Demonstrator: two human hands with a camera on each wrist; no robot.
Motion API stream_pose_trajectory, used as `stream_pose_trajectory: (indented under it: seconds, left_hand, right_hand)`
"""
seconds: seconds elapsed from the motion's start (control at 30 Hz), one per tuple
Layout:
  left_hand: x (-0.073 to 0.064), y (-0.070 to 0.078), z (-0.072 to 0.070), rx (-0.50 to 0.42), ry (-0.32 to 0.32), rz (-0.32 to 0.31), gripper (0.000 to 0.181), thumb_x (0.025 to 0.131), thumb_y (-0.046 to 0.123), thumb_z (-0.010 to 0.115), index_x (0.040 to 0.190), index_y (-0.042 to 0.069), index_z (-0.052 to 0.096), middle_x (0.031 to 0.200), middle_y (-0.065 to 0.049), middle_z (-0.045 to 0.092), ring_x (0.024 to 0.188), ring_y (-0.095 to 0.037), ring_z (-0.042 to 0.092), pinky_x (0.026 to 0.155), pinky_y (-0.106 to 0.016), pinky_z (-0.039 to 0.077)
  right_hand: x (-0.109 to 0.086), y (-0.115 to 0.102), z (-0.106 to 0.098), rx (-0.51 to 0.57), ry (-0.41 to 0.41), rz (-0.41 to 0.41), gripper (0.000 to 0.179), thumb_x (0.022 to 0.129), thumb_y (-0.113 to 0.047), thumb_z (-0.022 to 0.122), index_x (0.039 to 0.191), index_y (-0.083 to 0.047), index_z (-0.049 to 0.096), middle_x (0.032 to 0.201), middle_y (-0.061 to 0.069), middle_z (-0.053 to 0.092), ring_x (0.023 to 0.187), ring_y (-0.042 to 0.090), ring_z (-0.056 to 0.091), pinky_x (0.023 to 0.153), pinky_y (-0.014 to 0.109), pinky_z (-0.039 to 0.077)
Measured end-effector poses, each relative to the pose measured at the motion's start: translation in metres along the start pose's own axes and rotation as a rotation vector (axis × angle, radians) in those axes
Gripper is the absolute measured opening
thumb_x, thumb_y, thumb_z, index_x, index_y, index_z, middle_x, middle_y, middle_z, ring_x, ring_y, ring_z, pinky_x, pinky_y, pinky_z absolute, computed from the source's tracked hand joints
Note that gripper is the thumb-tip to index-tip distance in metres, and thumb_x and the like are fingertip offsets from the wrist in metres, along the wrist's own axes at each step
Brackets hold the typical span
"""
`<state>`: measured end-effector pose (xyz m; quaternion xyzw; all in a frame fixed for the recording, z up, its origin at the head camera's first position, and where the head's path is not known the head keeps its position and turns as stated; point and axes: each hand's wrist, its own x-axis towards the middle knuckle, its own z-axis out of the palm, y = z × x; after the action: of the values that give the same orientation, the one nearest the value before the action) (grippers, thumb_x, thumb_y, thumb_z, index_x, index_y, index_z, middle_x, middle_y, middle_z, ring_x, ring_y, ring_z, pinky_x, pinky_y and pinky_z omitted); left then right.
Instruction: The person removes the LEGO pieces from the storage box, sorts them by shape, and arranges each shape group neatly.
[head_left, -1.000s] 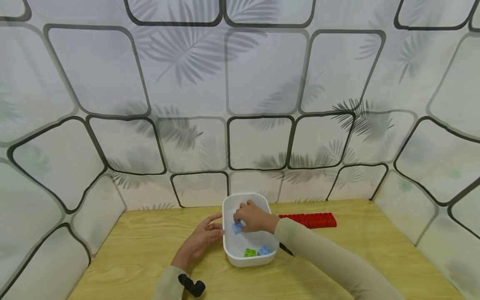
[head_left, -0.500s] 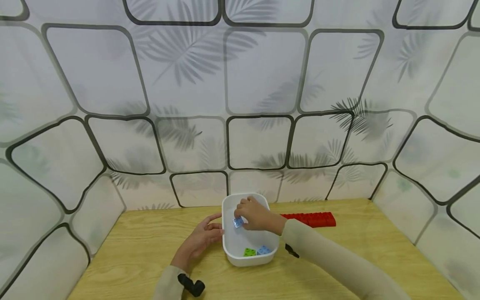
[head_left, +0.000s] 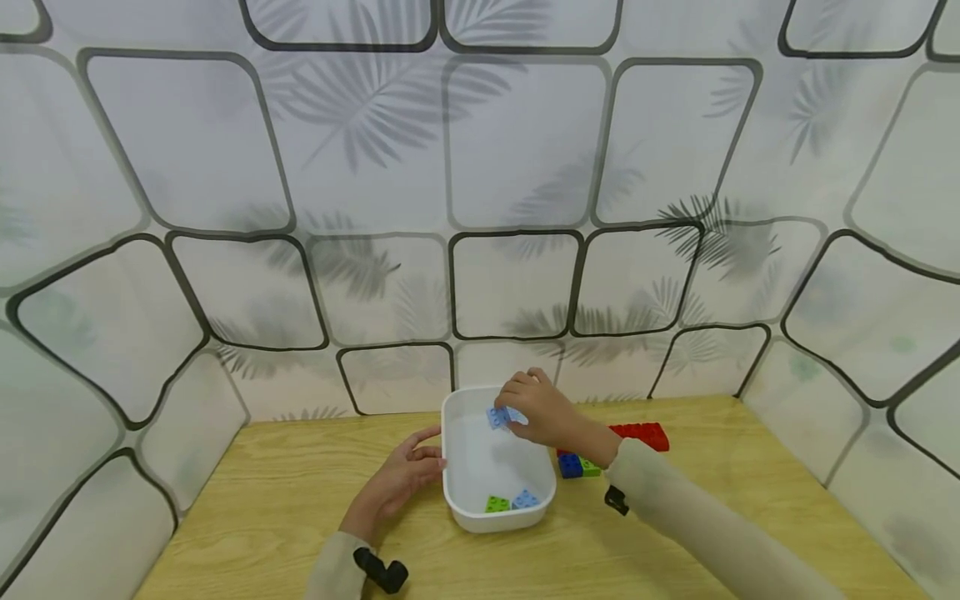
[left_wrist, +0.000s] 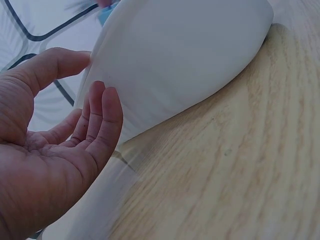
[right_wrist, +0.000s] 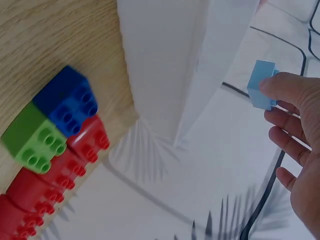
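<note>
My right hand (head_left: 542,408) pinches a light blue toy building brick (right_wrist: 259,86) between thumb and fingers, over the far right part of a white plastic bin (head_left: 498,524). Its studs face the palm in the right wrist view. At the bin's left side my left hand (head_left: 401,477) has its fingertips at the wall and its thumb near the rim, fingers loosely bent. Inside the bin, at the near end, lie a green brick (head_left: 497,504) and another light blue brick (head_left: 525,499), side by side.
Right of the bin, a row of red bricks (head_left: 641,435) runs along the table's back edge, partly hidden by my right forearm. A dark blue brick (right_wrist: 66,100) and a green brick (right_wrist: 35,137) stand against the row. Patterned fabric walls (head_left: 517,287) surround the wooden table (head_left: 300,492).
My right hand has lifted the light blue brick and moved right, from the bin's middle toward its right rim. The dark blue and green bricks have come into sight. My left hand stays put.
</note>
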<state>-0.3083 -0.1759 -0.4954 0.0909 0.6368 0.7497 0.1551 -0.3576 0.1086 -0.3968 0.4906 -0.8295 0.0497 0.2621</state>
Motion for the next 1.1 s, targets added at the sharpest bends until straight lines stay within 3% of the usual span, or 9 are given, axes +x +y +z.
stream_pose_trajectory:
  seconds: [0.23,0.47,0.83,1.1]
  left_hand:
    - [0.0,0.0,0.0,0.01,-0.003,-0.001,0.075,0.097,0.004,0.064,0.159,0.001,0.021,0.115,-0.006,0.06,0.099,-0.012,0.063,0.088,-0.028,0.055]
    - [0.0,0.0,0.001,0.01,-0.003,0.007,0.075,0.097,0.004,0.064,0.159,0.0,0.021,0.116,-0.008,0.061,0.099,-0.012,0.063,0.087,-0.027,0.056]
    - [0.001,-0.001,-0.002,0.002,0.0,0.011,0.074,0.098,0.004,0.064,0.159,0.0,0.021,0.119,-0.008,0.06,0.103,-0.014,0.064,0.089,-0.027,0.056]
    - [0.0,-0.001,0.0,0.001,-0.007,0.007,0.075,0.098,0.003,0.062,0.159,0.001,0.019,0.119,-0.008,0.059,0.102,-0.013,0.063,0.089,-0.027,0.056]
  right_hand:
    - [-0.03,0.017,-0.012,0.011,0.08,0.066,0.031,0.073,-0.013,0.091,0.098,-0.014,0.072,0.1,0.001,0.07,0.1,0.022,0.061,0.091,0.052,0.045]
    - [-0.06,0.032,-0.021,0.029,0.07,0.135,0.029,0.073,-0.012,0.091,0.096,-0.014,0.072,0.098,0.0,0.071,0.099,0.023,0.061,0.092,0.054,0.047]
    - [-0.105,0.06,-0.023,-0.056,0.075,0.115,0.03,0.069,-0.009,0.091,0.091,-0.014,0.07,0.092,-0.001,0.069,0.093,0.022,0.06,0.085,0.053,0.045]
    - [-0.128,0.069,-0.022,-0.088,0.018,0.117,0.027,0.07,-0.006,0.087,0.09,-0.014,0.071,0.092,0.001,0.07,0.09,0.022,0.06,0.08,0.049,0.045]
